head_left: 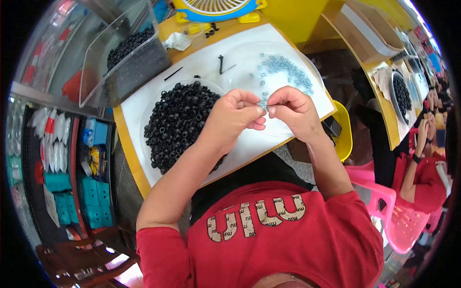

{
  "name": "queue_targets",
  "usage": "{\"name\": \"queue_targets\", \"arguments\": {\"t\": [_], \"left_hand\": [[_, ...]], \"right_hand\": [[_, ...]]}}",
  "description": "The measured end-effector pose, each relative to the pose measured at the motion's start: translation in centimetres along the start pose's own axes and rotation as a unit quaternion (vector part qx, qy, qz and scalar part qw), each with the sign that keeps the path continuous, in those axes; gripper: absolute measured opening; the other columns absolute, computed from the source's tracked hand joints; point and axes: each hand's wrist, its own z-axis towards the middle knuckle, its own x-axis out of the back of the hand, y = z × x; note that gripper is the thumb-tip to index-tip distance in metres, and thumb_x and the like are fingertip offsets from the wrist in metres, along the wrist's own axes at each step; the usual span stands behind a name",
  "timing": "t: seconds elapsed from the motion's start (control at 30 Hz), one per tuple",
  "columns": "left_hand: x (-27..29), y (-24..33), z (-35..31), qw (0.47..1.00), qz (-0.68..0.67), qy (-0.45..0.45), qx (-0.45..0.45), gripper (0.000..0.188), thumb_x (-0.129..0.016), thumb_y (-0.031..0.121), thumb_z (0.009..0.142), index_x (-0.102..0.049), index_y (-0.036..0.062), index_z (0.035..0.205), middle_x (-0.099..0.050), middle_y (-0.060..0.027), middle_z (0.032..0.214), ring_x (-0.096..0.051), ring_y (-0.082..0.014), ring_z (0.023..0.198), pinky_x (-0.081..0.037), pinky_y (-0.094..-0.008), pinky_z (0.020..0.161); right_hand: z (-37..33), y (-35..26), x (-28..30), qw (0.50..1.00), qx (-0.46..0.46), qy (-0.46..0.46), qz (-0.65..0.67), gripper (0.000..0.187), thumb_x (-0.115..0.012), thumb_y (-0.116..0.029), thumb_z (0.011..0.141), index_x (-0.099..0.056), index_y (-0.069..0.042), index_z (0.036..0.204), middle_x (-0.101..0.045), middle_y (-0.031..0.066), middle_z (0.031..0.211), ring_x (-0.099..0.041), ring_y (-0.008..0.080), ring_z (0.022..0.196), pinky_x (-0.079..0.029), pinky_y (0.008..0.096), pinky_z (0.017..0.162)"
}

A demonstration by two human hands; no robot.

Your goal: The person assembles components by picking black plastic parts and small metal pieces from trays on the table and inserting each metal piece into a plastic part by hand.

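Note:
My left hand (235, 117) and my right hand (295, 114) meet over the front of a clear round plate (240, 53). Both are closed in a pinch, fingertips nearly touching. Whatever they hold is too small and too hidden to name. Small shiny blue-silver pieces (288, 69) lie scattered on that plate, a few showing right behind my fingertips. Left of my left hand, a heap of black round plastic parts (180, 120) with holes fills another clear plate (143, 132). My left forearm passes over the near right side of this heap.
On the white-covered table (192, 67) lie a thin black rod (173, 73) and a black pin-like tool (221, 64). A clear bin (139, 72) of black parts stands left, a blue-yellow fan (218, 7) behind. Right are a yellow bucket (346, 129), a pink chair (398, 225) and a seated person (425, 177).

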Motion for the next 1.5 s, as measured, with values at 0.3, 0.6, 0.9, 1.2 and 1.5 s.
{"name": "queue_targets", "arguments": {"t": [0.3, 0.6, 0.9, 1.2, 1.5], "left_hand": [[-1.6, -0.7, 0.4, 0.999, 0.036, -0.027, -0.003, 0.029, -0.057, 0.004, 0.071, -0.044, -0.0028, 0.096, -0.055, -0.0119, 0.074, -0.055, -0.0159, 0.062, -0.049, -0.0261, 0.056], [-0.1, 0.2, 2.8, 0.938, 0.340, 0.052, -0.045, 0.019, -0.052, 0.003, 0.070, -0.058, 0.0007, 0.089, -0.058, -0.0071, 0.082, -0.055, -0.0132, 0.070, -0.045, -0.0233, 0.064], [2.1, 2.3, -2.4, 0.943, 0.298, 0.051, -0.136, 0.028, -0.051, 0.001, 0.073, -0.053, -0.0027, 0.100, -0.056, -0.0094, 0.094, -0.054, -0.0170, 0.088, -0.046, -0.0285, 0.076], [9.0, 0.1, -12.3, 0.914, 0.145, 0.331, -0.184, 0.014, -0.046, -0.001, 0.079, -0.053, -0.0020, 0.091, -0.057, -0.0110, 0.088, -0.055, -0.0124, 0.070, -0.048, -0.0232, 0.057], [10.4, -2.4, -14.2, 0.916, 0.127, 0.346, -0.161, 0.011, -0.047, -0.001, 0.080, -0.053, -0.0004, 0.088, -0.058, -0.0099, 0.080, -0.052, -0.0088, 0.059, -0.046, -0.0211, 0.049]], "right_hand": [[-1.5, 0.1, 1.1, 0.999, -0.001, 0.019, -0.046, 0.009, -0.054, 0.001, 0.075, -0.054, 0.000, 0.084, -0.055, 0.0021, 0.076, -0.051, 0.0082, 0.072, -0.041, 0.0198, 0.065], [2.3, 0.1, 6.3, 0.755, 0.124, 0.183, -0.617, 0.017, -0.046, -0.006, 0.076, -0.056, -0.002, 0.088, -0.057, 0.0149, 0.088, -0.054, 0.0311, 0.084, -0.043, 0.0373, 0.074], [1.8, 0.0, 7.9, 0.902, -0.001, 0.062, -0.428, 0.026, -0.043, -0.002, 0.077, -0.056, -0.002, 0.100, -0.055, 0.0170, 0.101, -0.052, 0.0296, 0.094, -0.039, 0.0330, 0.084], [3.0, -0.9, 7.3, 0.863, -0.003, 0.021, -0.505, 0.020, -0.046, -0.007, 0.076, -0.058, 0.000, 0.090, -0.058, 0.0174, 0.090, -0.056, 0.0295, 0.084, -0.043, 0.0327, 0.075], [3.4, 1.4, 8.6, 0.756, 0.029, 0.101, -0.646, 0.023, -0.044, 0.000, 0.073, -0.057, 0.000, 0.093, -0.057, 0.0173, 0.093, -0.052, 0.0310, 0.089, -0.042, 0.0340, 0.079]]}}
